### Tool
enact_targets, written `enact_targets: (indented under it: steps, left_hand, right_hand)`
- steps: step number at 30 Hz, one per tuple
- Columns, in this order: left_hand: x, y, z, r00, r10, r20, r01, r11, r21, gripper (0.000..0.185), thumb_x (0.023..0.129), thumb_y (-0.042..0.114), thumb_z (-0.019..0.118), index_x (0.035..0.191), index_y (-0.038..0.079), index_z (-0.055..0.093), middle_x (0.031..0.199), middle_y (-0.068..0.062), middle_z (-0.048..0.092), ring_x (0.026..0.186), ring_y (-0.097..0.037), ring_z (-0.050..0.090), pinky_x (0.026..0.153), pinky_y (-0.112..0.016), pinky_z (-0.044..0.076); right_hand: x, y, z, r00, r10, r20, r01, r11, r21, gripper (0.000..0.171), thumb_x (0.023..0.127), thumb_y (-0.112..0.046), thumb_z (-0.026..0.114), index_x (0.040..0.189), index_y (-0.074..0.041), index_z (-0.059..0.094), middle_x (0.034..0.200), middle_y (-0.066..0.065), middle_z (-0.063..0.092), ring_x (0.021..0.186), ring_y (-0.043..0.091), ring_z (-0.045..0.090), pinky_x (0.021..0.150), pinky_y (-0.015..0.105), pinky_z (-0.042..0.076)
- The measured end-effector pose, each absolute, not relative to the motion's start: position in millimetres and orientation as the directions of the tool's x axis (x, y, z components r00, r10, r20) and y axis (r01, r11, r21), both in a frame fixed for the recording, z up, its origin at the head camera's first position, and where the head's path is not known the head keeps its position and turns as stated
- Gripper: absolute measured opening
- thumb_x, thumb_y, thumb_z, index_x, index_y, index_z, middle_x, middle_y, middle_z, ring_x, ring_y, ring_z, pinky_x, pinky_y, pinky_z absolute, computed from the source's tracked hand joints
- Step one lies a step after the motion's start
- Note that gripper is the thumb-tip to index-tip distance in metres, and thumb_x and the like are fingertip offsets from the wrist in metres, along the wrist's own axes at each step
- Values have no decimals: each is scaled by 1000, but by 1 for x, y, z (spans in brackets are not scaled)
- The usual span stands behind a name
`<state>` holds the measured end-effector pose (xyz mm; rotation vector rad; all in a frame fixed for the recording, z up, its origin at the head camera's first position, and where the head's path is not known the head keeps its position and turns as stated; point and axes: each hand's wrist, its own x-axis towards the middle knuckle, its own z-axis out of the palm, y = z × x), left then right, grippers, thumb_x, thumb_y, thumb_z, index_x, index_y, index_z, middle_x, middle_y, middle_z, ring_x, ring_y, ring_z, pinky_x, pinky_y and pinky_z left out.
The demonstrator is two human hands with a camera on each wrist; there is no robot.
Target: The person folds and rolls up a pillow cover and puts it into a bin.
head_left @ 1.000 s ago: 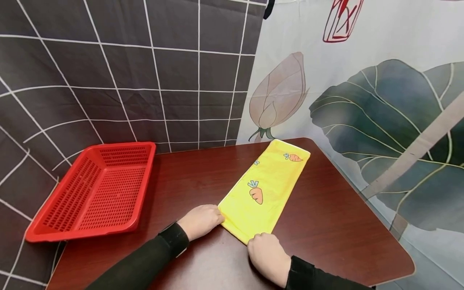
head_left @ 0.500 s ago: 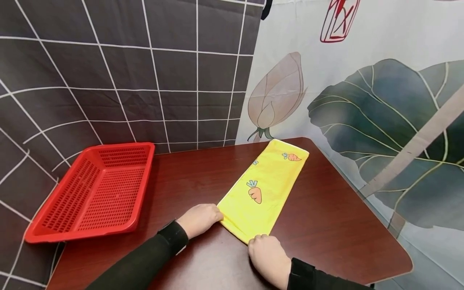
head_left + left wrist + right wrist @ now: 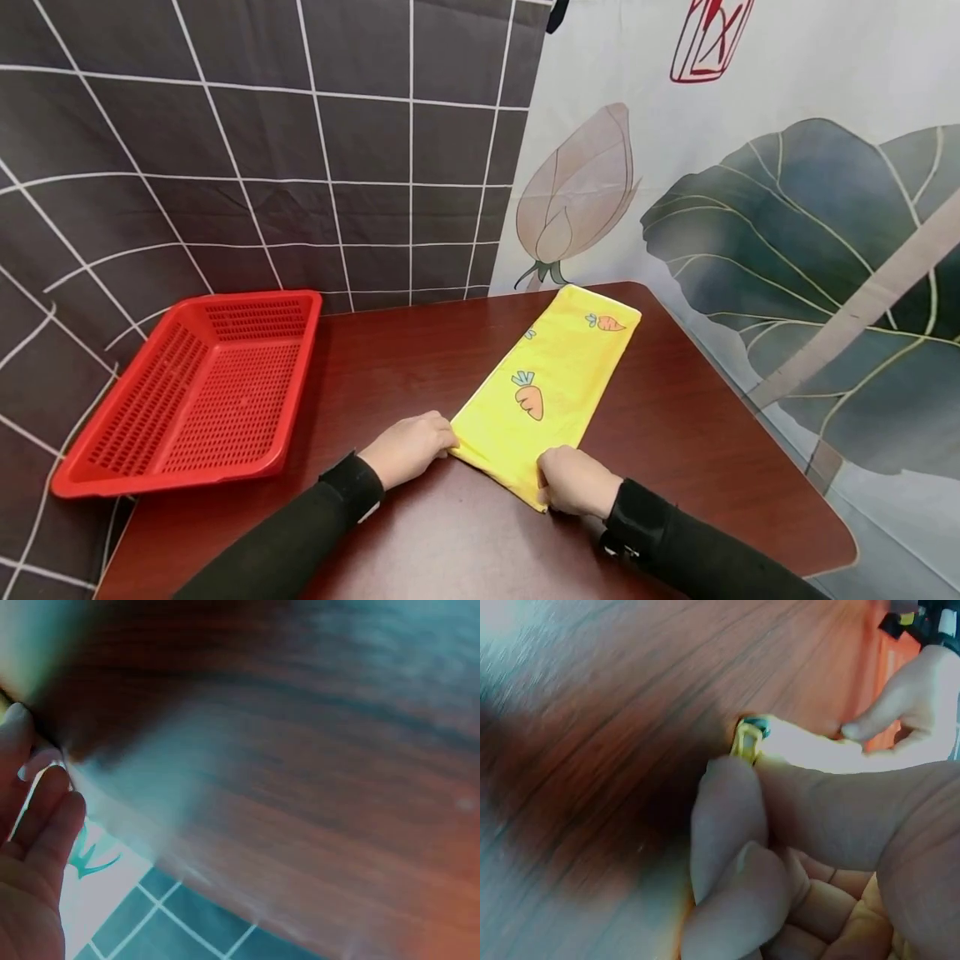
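Observation:
A folded yellow cloth [image 3: 555, 375] printed with carrots lies slantwise on the dark red wooden table. My left hand [image 3: 411, 450] pinches its near left corner; the thumb and fingers also show at the left edge of the left wrist view. At the near right end, my right hand [image 3: 577, 482] grips the side edge just above the corner. In the right wrist view, thumb and index finger of the right hand [image 3: 825, 817] close on the yellow edge, with the left hand [image 3: 922, 705] holding the far end. My fingers partly hide both near corners.
A red plastic basket [image 3: 296, 392] with perforated walls stands on the table's left side. Behind the table [image 3: 720, 467] hang a dark grid-patterned cloth [image 3: 360, 142] and a white cloth with lotus print [image 3: 577, 200]. The table's rounded edge runs along the right.
My right hand has shifted from the cloth's near corner up and right onto its side edge, uncovering the corner. My left hand has barely moved. The basket is unchanged.

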<state>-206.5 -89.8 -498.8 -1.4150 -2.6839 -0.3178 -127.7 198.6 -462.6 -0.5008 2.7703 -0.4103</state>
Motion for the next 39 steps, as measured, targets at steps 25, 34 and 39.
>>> enact_targets:
  steps: [25, 34, 39]
  left_hand:
    - [-228, -75, -497, -789, 612, 43, 583, 726, 364, 11, 98, 29, 74, 87, 26, 75, 77, 15, 65, 78, -9, 50, 69, -27, 45]
    - [-226, -55, -493, -847, 531, -14, 502, 809, 307, 17, 95, 30, 79, 91, 20, 67, 77, 7, 61, 74, -13, 53, 69, -31, 49]
    - [-221, -49, -490, -855, 517, -26, 494, 830, 257, 24, 94, 32, 82, 95, 16, 64, 78, 3, 59, 74, -16, 53, 68, -32, 49]
  right_hand:
    - [-126, 202, -471, -904, -359, -231, -275, 904, -327, 30, 86, -8, 83, 70, -16, 59, 66, -5, 55, 60, 12, 50, 60, 29, 45]
    - [-120, 199, -467, -930, -317, -183, -267, 929, -255, 32, 86, -16, 87, 79, -15, 55, 69, 0, 54, 64, 18, 54, 64, 39, 51]
    - [-115, 199, -470, -898, -439, -25, -427, 884, -190, 34, 82, -6, 85, 83, -18, 53, 70, -6, 49, 62, 12, 50, 57, 30, 45]
